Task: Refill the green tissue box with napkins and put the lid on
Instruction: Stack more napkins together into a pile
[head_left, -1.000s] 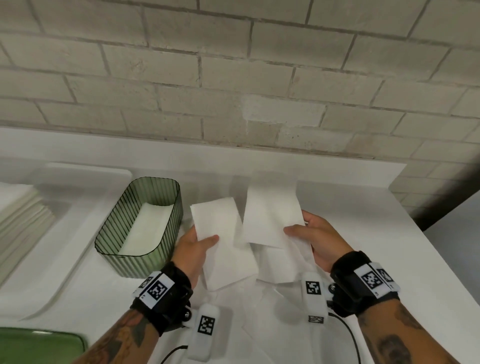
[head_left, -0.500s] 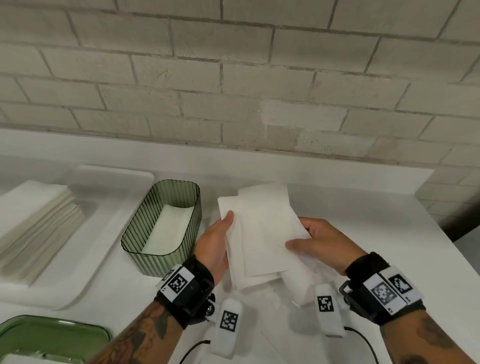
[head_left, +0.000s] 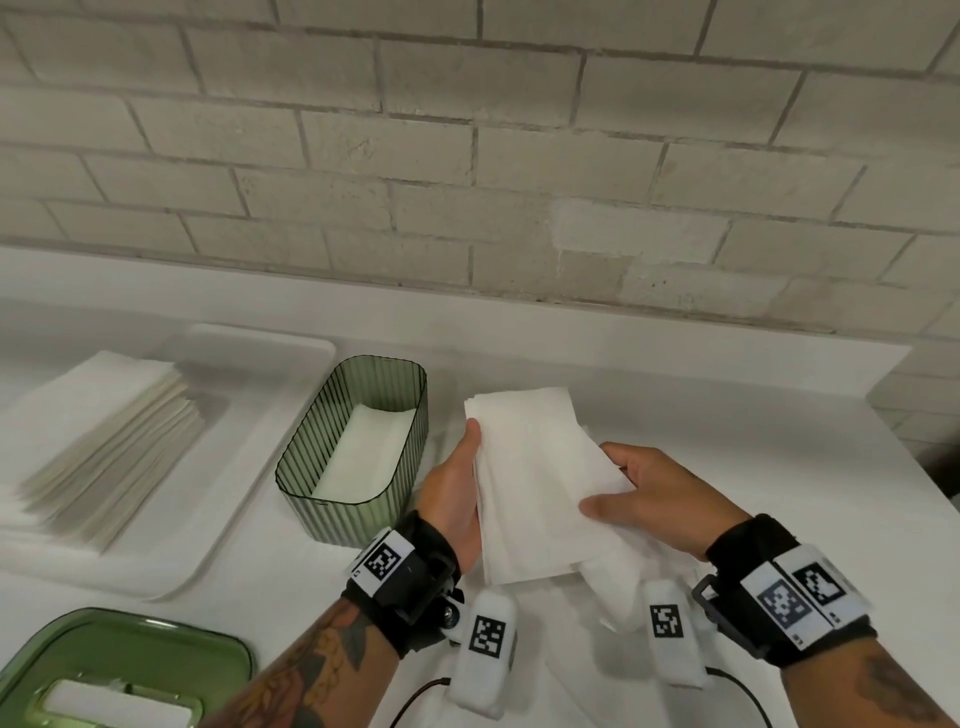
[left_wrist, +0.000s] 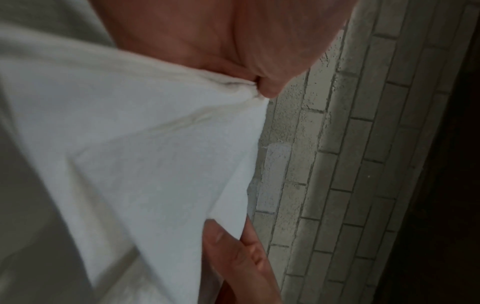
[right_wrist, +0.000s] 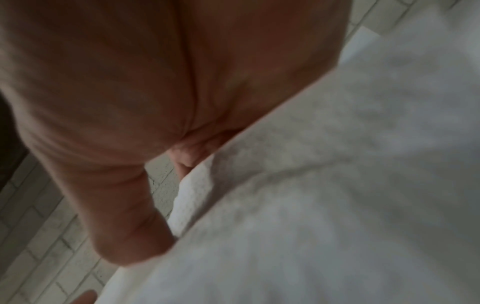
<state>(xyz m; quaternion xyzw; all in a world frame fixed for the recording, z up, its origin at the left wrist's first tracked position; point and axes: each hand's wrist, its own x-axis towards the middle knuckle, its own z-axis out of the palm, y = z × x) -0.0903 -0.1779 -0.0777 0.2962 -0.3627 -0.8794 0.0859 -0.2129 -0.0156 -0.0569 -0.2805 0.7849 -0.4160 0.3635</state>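
Both hands, left hand (head_left: 451, 499) and right hand (head_left: 652, 501), clasp a soft, floppy stack of white paper napkins (head_left: 530, 483) by its long edges, with the ribbed green plastic tissue box (head_left: 332, 512) just left.

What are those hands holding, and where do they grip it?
A stack of white napkins: the left hand grips its left edge, the right hand its right edge.

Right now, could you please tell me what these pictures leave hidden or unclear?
- Left hand fingers: head view, hidden behind the held napkins.
- Green tissue box: head view, how deep its napkin layer goes cannot be told.
- Lid: head view, cut off by the bottom edge.
- Right hand: right wrist view, blurred palm and napkins fill the frame.
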